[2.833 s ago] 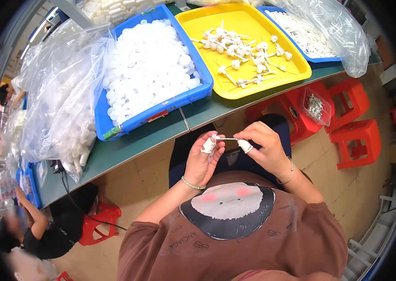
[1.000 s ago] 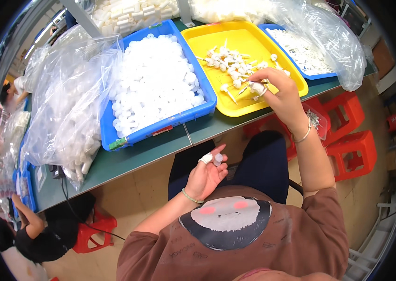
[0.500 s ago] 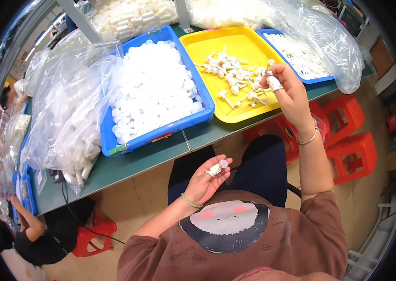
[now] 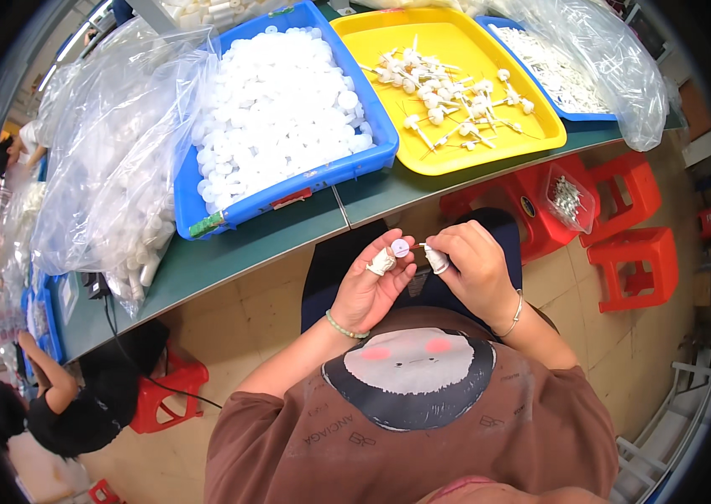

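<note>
In front of my lap, my left hand (image 4: 366, 286) pinches a small round white plastic cap (image 4: 400, 248) between thumb and fingers. My right hand (image 4: 477, 267) is close beside it, its thumb and fingers closed on a small thin part (image 4: 419, 245) whose end points at the cap; most of that part is hidden by the fingers. White wrapping covers a digit on each hand. On the table ahead, a blue tray (image 4: 288, 199) is heaped with similar translucent white caps. Beside it, a yellow tray (image 4: 532, 139) carries several small white pieces with thin stems.
A clear plastic bag (image 4: 103, 168) of white cylinders lies at the left of the green table (image 4: 246, 277). Another blue tray (image 4: 595, 115) of small white parts stands far right. Red stools (image 4: 637, 269) and a clear box (image 4: 570, 200) are to my right. Another person sits at left.
My right hand has come back from the yellow tray to my left hand, now with a small thin part in its fingers. My left hand has risen slightly, still with the cap.
</note>
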